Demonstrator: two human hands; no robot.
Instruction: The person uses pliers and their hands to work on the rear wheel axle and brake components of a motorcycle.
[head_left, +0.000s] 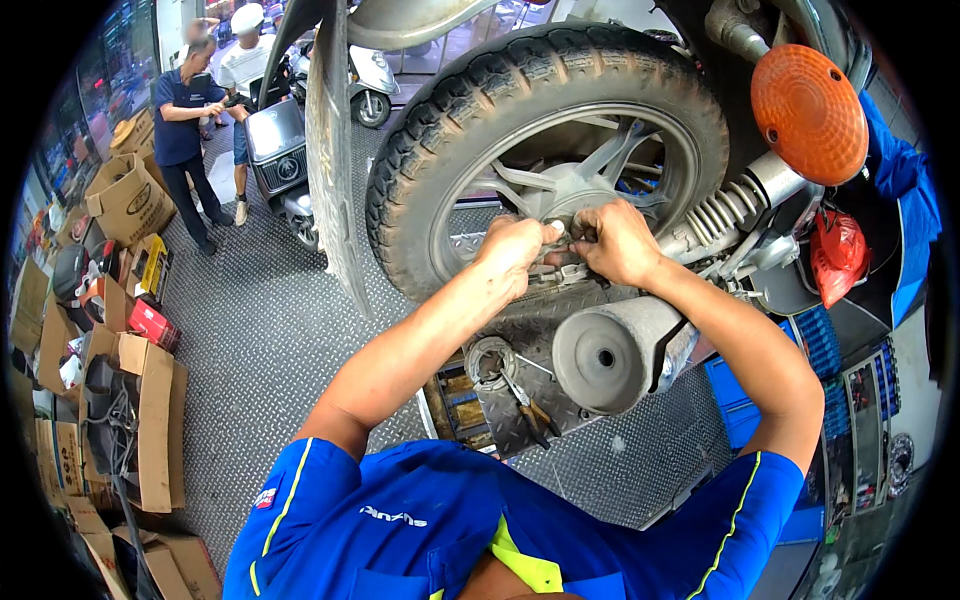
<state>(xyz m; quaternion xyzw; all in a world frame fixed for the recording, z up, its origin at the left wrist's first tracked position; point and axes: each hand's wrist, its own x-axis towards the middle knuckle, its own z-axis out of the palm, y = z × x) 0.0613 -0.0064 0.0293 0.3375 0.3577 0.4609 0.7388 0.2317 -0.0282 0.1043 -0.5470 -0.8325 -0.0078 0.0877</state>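
A motorcycle's rear wheel, with a dusty tyre (405, 165) and grey spoked rim, stands in front of me. My left hand (512, 252) is closed beside the wheel's hub (572, 188), thumb pointing toward the axle end. Close to its right, my right hand (620, 240) is closed too, fingertips pinched together at the same spot. Whatever small part the fingers grip is hidden by them. Below the hands is the exhaust muffler (598, 360), its round end facing me. Pliers (530, 408) and a ring-shaped metal part (488, 362) lie on the platform under it.
An orange turn signal (810, 115) and a spring shock absorber (728, 210) are at the upper right, near a red bag (838, 255). Cardboard boxes (155, 425) line the left side. Two people (185, 130) stand by a scooter (278, 150) at the back left.
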